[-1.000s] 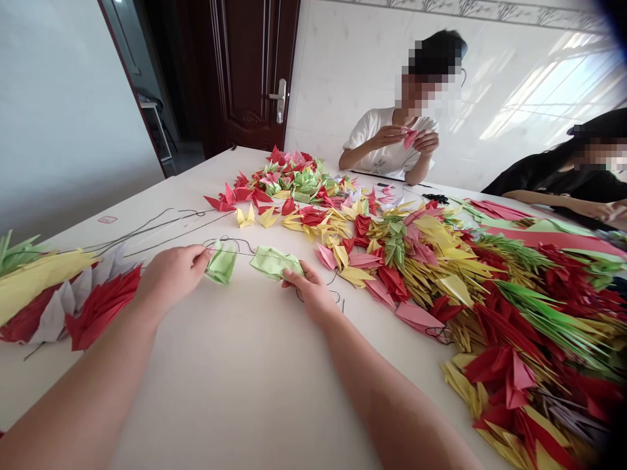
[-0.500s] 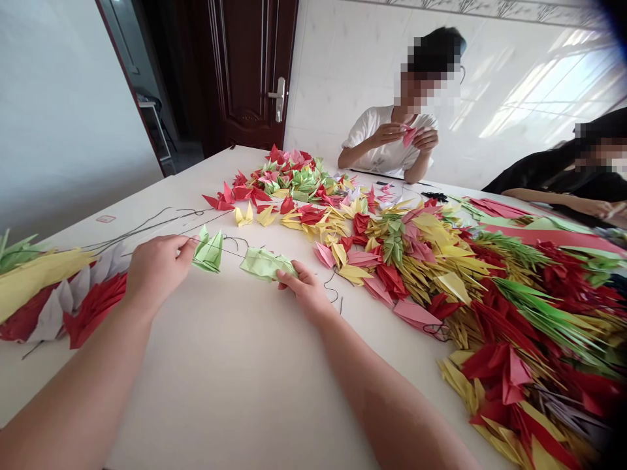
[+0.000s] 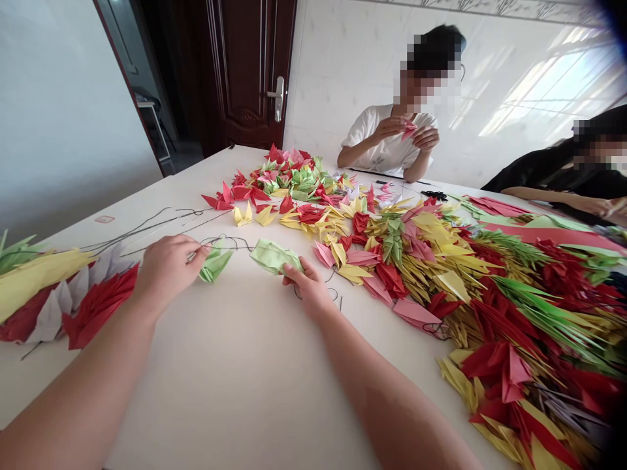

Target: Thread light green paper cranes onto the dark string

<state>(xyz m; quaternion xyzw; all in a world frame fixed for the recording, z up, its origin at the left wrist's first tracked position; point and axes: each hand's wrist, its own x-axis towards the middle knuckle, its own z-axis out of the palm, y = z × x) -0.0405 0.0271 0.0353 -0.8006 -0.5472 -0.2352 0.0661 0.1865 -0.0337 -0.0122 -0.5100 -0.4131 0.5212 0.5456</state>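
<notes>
Near the middle of the white table (image 3: 235, 365), my right hand (image 3: 309, 282) pinches the lower right end of a light green folded paper piece (image 3: 275, 256). My left hand (image 3: 179, 267) is closed, its fingertips pressed together at a dark thread beside another green folded paper piece (image 3: 216, 263). The thread runs between the two green pieces. Whether my left fingers also grip the paper is hidden. Left of my left hand lie strung folded papers in red (image 3: 100, 305), white (image 3: 57, 305) and yellow (image 3: 46, 271).
A large heap of red, yellow, green and pink folded papers (image 3: 431, 261) covers the right side. More papers (image 3: 294, 173) are piled at the back. Loose dark threads (image 3: 132, 230) lie at the left. Across the table, a person in white (image 3: 375, 134) holds pink paper; another person's dark sleeve (image 3: 529, 166) is at the right.
My left hand has moved slightly right, and the green piece beside it has turned. My right hand has shifted slightly right and up with its green piece.
</notes>
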